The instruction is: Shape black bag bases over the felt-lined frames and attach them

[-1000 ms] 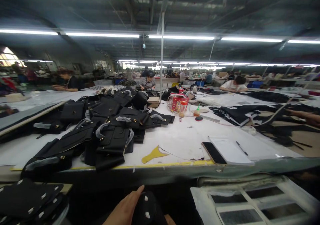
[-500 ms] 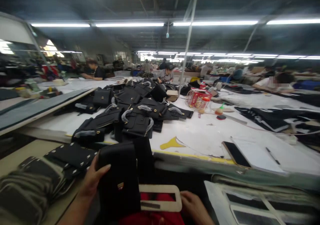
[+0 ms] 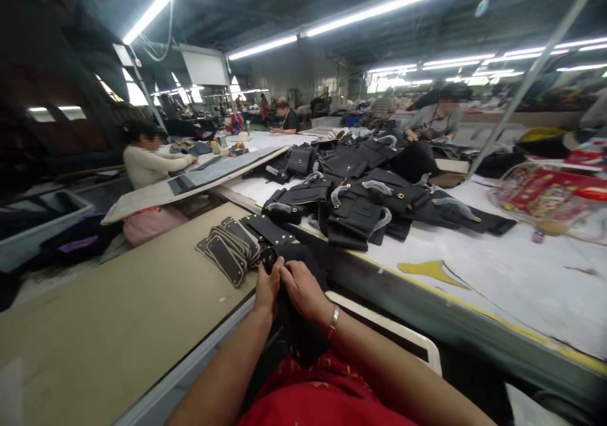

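In front of my lap hangs a black bag (image 3: 301, 328), and both my hands grip its upper part. My left hand (image 3: 266, 287) is closed around one side, thumb upward. Close against it, my right hand (image 3: 303, 287) has its fingers bent onto the bag; the fingertips are partly hidden. Just beyond my left hand lies a stack of black panels with pale edges (image 3: 230, 249), fanned out on a tan board. Beside the stack are flat black pieces with white spots (image 3: 268, 229). A cream rectangular frame (image 3: 393, 328) shows to the right, below the table edge.
Black handbags with wrapped handles (image 3: 353, 214) are heaped on the white table (image 3: 512, 274). A yellow scrap (image 3: 429, 270) lies near its edge; a red patterned bag (image 3: 540, 192) stands at right. The tan board (image 3: 118, 312) extends left. Several co-workers sit farther off.
My view has turned left. My right hand has moved from the cream frame to the black bag, joining my left hand. The bag is now lower and seen from another side.
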Available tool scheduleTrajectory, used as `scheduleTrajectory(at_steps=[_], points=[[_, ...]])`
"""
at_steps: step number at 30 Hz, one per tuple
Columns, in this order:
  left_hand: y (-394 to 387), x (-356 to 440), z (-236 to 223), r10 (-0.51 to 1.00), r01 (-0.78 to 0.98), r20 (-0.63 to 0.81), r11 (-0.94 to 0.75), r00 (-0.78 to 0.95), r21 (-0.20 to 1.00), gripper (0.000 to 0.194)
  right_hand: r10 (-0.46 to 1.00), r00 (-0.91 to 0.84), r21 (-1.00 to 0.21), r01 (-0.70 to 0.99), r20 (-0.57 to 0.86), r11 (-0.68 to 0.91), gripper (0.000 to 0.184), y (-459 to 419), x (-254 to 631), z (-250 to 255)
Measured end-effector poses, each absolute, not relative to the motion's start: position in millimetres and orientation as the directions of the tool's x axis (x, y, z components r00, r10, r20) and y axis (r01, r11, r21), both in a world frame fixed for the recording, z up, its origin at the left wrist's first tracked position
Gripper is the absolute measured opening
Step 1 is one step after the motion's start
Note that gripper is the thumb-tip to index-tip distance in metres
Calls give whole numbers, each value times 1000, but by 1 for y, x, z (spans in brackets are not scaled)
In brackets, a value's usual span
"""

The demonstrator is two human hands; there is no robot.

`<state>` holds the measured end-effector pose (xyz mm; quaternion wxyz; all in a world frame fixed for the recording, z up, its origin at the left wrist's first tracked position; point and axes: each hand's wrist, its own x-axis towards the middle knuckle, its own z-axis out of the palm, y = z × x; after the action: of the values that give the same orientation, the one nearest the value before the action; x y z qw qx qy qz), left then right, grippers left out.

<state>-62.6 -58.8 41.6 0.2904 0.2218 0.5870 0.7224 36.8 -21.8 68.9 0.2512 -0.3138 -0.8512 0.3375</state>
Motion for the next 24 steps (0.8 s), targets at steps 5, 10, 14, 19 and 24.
scheduleTrajectory(at_steps=[5,10,14,19,24], points=[[-89,-52,79,696,41,106,-110,-711,993,46,695,-639,-612,417,329,672,33,-25,56,109],[-94,-38,103,743,310,278,-101,-608,945,45,691,-651,-595,431,316,678,32,-15,85,131],[-91,-34,109,796,365,359,-188,-487,912,51,667,-680,-756,254,304,603,35,-15,104,128],[-87,-34,124,899,256,313,-239,-306,937,53,644,-701,-938,-109,307,329,40,-16,121,118],[-84,-22,142,930,257,296,-237,-217,937,51,659,-710,-967,-140,249,214,43,-10,138,117]])
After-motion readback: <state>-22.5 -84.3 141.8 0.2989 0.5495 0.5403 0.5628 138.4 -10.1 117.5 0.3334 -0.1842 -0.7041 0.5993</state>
